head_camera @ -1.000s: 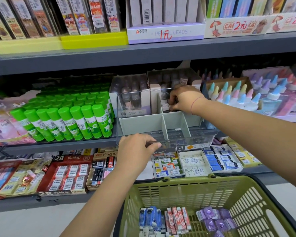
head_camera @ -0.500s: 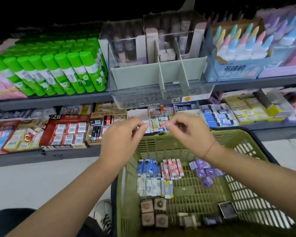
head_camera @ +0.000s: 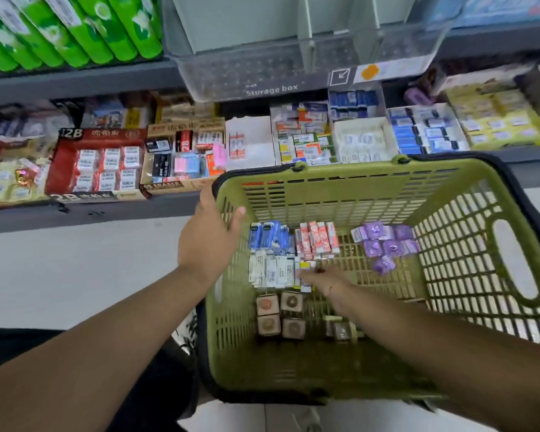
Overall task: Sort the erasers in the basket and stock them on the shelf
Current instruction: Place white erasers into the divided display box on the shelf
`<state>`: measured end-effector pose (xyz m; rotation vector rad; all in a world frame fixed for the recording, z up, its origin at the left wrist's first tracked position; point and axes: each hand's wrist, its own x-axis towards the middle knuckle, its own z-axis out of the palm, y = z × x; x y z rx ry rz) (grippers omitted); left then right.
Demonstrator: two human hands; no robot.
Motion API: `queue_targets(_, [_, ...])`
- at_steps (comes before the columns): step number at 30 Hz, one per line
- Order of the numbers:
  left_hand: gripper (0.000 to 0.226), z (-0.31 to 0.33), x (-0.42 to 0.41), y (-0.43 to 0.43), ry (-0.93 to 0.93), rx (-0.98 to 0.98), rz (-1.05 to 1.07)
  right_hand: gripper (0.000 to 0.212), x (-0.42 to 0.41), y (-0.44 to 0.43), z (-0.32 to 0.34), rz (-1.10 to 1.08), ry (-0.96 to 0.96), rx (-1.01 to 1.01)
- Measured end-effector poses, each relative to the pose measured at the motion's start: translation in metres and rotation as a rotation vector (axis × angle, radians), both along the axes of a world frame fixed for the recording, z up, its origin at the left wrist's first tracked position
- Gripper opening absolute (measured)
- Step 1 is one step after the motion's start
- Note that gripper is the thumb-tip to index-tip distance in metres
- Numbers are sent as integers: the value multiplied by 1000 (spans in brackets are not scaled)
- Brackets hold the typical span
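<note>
A green basket (head_camera: pixel 340 173) stands below the shelf and holds sorted groups of erasers: blue ones (head_camera: pixel 267 236), red-and-white ones (head_camera: pixel 317 240), purple ones (head_camera: pixel 384 244), white ones (head_camera: pixel 272 271) and brown square ones (head_camera: pixel 279 316). My left hand (head_camera: pixel 209 241) hovers at the basket's left rim with its fingers spread, holding nothing. Reaching down inside the basket, my right hand (head_camera: pixel 325 282) has its fingertips at a yellow-and-white eraser (head_camera: pixel 306 265) beside the white group. The hand is blurred, and no grip shows.
The lower shelf carries open eraser boxes: a red 2B box (head_camera: pixel 97 166), a 4B box (head_camera: pixel 181 163), white erasers (head_camera: pixel 362 141) and blue ones (head_camera: pixel 424 132). Above it stand a clear storage box (head_camera: pixel 262 73) and green glue sticks (head_camera: pixel 75 29). Pale floor lies to the left.
Both hands left the shelf's storage box and came down. The right hand dropped from above the basket rim into the basket; the left moved to its left rim. The view tilted down.
</note>
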<state>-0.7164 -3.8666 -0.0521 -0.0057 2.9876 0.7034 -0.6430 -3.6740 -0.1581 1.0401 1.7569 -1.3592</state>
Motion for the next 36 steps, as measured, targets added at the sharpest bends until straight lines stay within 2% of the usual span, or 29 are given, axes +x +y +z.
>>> queue_targets(4, [70, -2, 0, 2, 40, -34, 11, 84, -9, -11, -10, -74, -61, 81])
queue_targets(14, [66, -1, -1, 3, 48, -52, 32, 94, -2, -8, -18, -114, -35, -75])
queue_targets(19, [66, 0, -1, 2, 33, -22, 31, 86, 8, 8, 7, 27, -51, -119])
queue_targets(23, [66, 16, -3, 14, 95, -72, 20, 69, 12, 15, 56, 180, 88, -188])
queue_targets(25, [65, 34, -6, 29, 112, 62, 16, 53, 1, 18, 89, 264, 249, -151])
queue_targets(27, [65, 57, -7, 47, 2, 298, 1, 42, -16, 20, 128, 302, 469, -162])
queue_targets(29, [65, 86, -4, 64, -253, 629, 28, 40, -33, 21, 171, 286, 674, -190])
queue_targets(30, [65, 102, -4, 71, -413, 870, 51, 39, -40, 19, 192, 276, 769, -187])
queue_targets(32, [68, 126, -7, 80, -659, 1305, 32, 23, -49, 15, 225, 254, 946, -178])
queue_targets(33, [65, 137, -10, 84, -684, 1424, 7, 18, -52, 12, 236, 250, 1022, -150])
queue_targets(36, [70, 164, -18, 91, -632, 1556, -21, 31, -59, 3, 254, 250, 1175, -4])
